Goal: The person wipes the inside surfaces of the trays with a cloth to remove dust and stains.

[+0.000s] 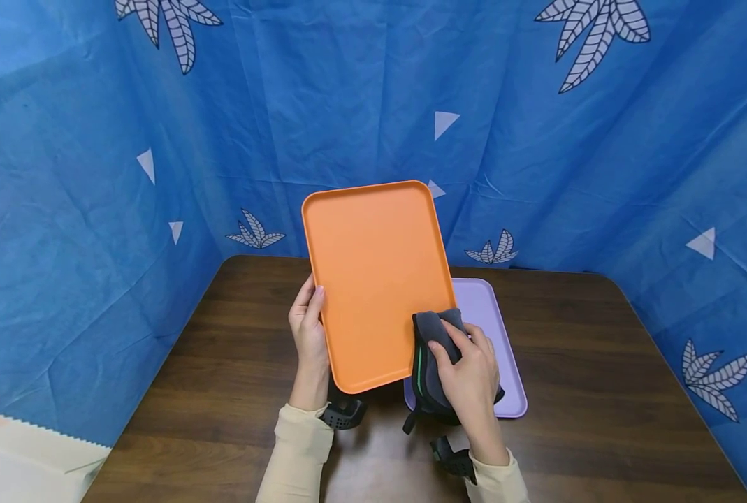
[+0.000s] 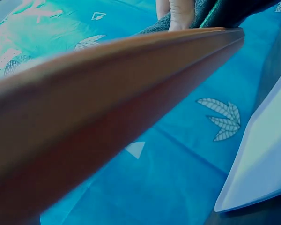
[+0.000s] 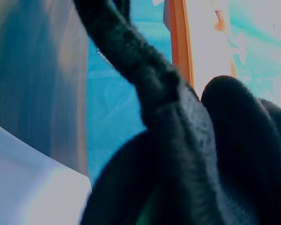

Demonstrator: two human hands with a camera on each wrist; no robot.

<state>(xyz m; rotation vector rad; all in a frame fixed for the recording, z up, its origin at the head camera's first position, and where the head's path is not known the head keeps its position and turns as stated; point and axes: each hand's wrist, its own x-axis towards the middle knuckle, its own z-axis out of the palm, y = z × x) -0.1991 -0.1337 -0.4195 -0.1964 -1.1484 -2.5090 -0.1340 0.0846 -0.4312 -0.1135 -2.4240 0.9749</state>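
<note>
An orange tray (image 1: 373, 265) is held up at a tilt above the table, its inner face toward the head camera. My left hand (image 1: 308, 335) grips its left rim, thumb on the front and fingers behind. At the tray's lower right corner my right hand (image 1: 474, 370) holds a folded dark grey cloth (image 1: 430, 370) with a green stripe and black edging. The cloth overlaps the corner in the head view and fills much of the right wrist view. Seen edge-on in the left wrist view, the orange tray (image 2: 107, 98) hides most of the right hand.
A lilac tray (image 1: 489, 314) lies on the brown wooden table (image 1: 574, 349), partly hidden behind the orange tray, cloth and right hand. Blue patterned curtains (image 1: 348, 91) hang behind the table and at both sides. White fabric (image 1: 27, 454) shows at lower left.
</note>
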